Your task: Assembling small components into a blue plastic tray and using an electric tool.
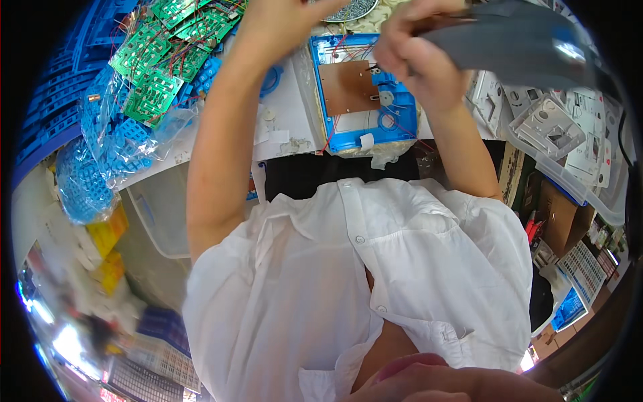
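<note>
My right hand (422,57) is closed round a dark grey handheld power tool (512,43), blurred by motion and angled to the right. It hovers over the upper right of a blue plastic casing (404,137). A brown board (348,90) sits inside, beside a blue mechanism with a small grey wheel (386,98) and thin red and black wires. At the upper edge, my left hand (284,23) has a finger stretched toward a round silver-rimmed dish (348,12) of small grey pieces. Most of its fingertips are cut off, and nothing shows in it.
Green circuit boards (153,97) with wires are heaped at the left on bagged blue plastic parts (87,181). Blue casings (50,110) are stacked beyond. White plastic shells (549,127) fill a clear bin (606,211) at the right. A paper scrap (279,137) lies left of the casing.
</note>
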{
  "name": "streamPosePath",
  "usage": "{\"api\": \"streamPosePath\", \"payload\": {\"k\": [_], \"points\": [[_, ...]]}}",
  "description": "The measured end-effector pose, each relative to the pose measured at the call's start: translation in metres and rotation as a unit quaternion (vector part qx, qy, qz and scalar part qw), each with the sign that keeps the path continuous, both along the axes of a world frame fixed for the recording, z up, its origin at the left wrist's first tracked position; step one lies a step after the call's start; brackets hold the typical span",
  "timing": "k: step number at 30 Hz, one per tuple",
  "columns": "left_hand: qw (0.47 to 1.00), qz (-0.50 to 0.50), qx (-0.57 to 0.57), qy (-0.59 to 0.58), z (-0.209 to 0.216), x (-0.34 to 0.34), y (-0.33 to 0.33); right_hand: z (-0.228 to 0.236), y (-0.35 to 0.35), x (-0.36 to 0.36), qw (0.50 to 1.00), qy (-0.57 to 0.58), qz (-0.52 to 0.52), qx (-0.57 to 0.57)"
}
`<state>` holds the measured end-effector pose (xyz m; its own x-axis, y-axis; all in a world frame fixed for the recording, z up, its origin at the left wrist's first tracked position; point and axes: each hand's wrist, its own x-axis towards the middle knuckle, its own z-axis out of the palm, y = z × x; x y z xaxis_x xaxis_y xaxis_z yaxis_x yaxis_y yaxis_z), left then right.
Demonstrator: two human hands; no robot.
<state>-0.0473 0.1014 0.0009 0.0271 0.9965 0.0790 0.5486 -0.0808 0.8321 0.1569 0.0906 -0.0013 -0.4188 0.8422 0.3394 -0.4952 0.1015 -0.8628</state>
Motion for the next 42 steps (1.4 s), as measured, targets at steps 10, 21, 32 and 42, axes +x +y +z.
{"api": "streamPosePath", "payload": {"k": [10,21,32,42], "points": [[0.981,-0.041,0.19,-0.018,-0.039,0.023,-0.104,0.039,-0.022,-0.014,0.983,0.128,0.128,0.017],[0.964,0.027,0.264,0.027,-0.048,0.021,-0.106,0.038,-0.026,-0.027,0.992,0.086,0.091,0.001],[0.959,-0.004,0.187,0.213,-0.044,0.019,-0.142,-0.008,-0.012,-0.044,0.999,-0.027,0.035,0.022],[0.962,-0.01,0.191,0.194,-0.047,0.022,-0.146,-0.008,-0.014,-0.048,0.988,-0.1,0.076,0.087]]}}
